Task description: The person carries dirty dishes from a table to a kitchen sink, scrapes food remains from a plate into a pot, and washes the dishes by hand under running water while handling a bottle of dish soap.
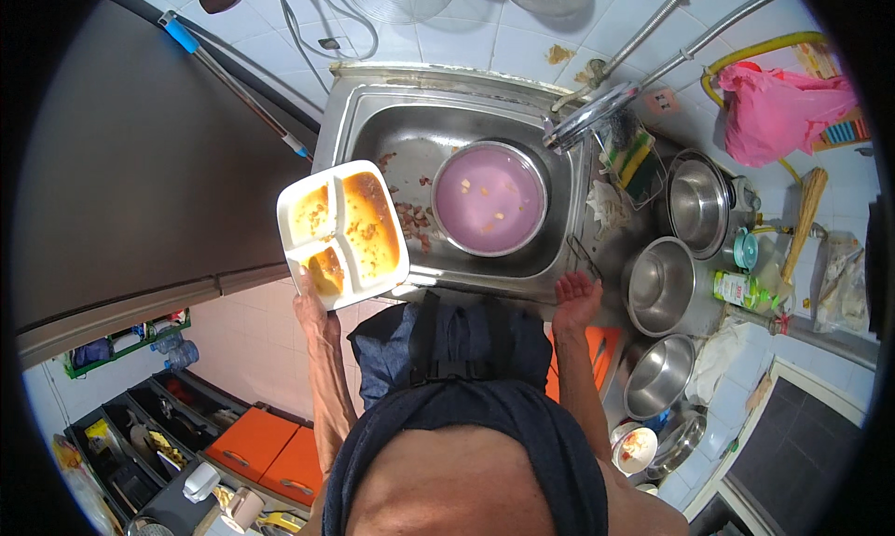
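Note:
My left hand (312, 304) grips the lower left corner of a white divided plate (338, 221), its thumb over the rim. Orange-brown sauce and food bits coat all three compartments. The plate is tilted beside the left end of the stainless steel sink (370, 134). In the sink's basin stands a round metal bowl (489, 199) of pinkish liquid with several pale bits in it. Reddish-brown food scraps (414, 223) lie on the basin floor left of this bowl. My right hand (579, 302) is palm up at the sink's front right corner, holding nothing, near a thin metal wire piece (583, 255).
A chrome faucet (591, 116) reaches over the sink's back right corner. Sponges in a wire rack (633, 160), several steel bowls (661, 284) and a green-labelled bottle (735, 288) crowd the right counter. A large dark grey panel (161, 165) flanks the left side.

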The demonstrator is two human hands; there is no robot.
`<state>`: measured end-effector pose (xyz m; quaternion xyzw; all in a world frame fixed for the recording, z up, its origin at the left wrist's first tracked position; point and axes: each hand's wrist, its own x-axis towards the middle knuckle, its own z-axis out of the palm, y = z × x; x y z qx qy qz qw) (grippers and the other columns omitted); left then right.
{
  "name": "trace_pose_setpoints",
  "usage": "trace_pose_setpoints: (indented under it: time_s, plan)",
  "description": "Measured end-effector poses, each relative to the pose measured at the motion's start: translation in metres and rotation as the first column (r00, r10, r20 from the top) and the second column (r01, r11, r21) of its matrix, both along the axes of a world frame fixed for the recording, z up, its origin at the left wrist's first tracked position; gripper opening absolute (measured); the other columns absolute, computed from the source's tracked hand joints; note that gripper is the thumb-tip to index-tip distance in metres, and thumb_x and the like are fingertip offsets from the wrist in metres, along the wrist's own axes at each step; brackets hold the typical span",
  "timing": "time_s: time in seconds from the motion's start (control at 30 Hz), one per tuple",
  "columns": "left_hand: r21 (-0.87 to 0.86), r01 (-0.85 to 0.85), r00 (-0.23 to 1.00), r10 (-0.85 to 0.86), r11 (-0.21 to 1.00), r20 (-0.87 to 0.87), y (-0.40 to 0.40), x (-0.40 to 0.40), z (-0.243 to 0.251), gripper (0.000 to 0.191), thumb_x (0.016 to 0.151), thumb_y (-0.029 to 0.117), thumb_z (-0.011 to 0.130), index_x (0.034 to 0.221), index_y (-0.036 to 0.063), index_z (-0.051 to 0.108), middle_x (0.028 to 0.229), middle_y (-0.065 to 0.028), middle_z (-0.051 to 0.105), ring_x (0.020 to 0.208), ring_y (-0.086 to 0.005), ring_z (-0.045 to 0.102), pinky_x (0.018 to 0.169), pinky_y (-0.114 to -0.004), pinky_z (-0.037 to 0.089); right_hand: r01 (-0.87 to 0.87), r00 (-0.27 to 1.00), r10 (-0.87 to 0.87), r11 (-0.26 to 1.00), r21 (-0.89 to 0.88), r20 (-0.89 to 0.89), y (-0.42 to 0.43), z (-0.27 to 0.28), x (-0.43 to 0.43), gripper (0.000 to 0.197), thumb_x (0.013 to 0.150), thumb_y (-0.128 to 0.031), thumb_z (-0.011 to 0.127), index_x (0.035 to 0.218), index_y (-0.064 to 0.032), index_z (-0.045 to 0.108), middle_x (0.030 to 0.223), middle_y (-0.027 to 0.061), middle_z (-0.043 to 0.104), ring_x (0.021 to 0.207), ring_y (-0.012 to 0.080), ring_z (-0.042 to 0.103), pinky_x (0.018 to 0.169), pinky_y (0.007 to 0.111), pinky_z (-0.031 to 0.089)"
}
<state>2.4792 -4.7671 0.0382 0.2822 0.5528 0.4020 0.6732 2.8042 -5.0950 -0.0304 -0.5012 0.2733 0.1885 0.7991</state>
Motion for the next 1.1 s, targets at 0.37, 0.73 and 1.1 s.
trace_pose_setpoints:
  time_s: [0.37,0.73,1.1]
  plan:
    - [0.429,0.256,0.75,0.101,0.866,-0.653,0.064,0.047,0.015,0.026,0.099,0.022,0.062,0.101,-0.0031,0.069,0.083,-0.0101,0.072,0.073,-0.0191,0.067,0.066,-0.032,0.052,-0.101,0.993,0.104,0.993,0.054,-0.055,0.018,-0.007,0.008,0.039,0.1,-0.038,0.048,0.11,-0.0027,0.061,0.099,0.0115,0.068,0.087,0.024,0.066,0.078,0.038,0.056]
    - [0.522,0.604,0.314,0.421,0.603,-0.851,0.045,0.087,0.033,0.018,0.09,0.013,0.064,0.107,0.016,0.065,0.077,-0.0183,0.07,0.069,-0.0396,0.069,0.058,-0.046,0.053,-0.263,0.964,0.264,0.964,0.031,-0.024,0.042,0.001,0.008,0.039,0.097,-0.035,0.055,0.114,-0.0004,0.061,0.098,0.0124,0.067,0.084,0.0238,0.068,0.073,0.036,0.057]
    - [0.239,-0.051,0.951,0.12,0.97,-0.284,0.051,0.054,-0.02,0.027,0.096,0.016,0.065,0.111,-0.0069,0.066,0.096,-0.0091,0.07,0.081,-0.0184,0.068,0.065,-0.03,0.055,-0.689,0.713,0.701,0.709,-0.152,0.038,0.122,-0.015,0.033,0.041,0.095,-0.025,0.058,0.129,-0.0034,0.053,0.115,0.0118,0.061,0.093,0.0197,0.067,0.08,0.033,0.057]
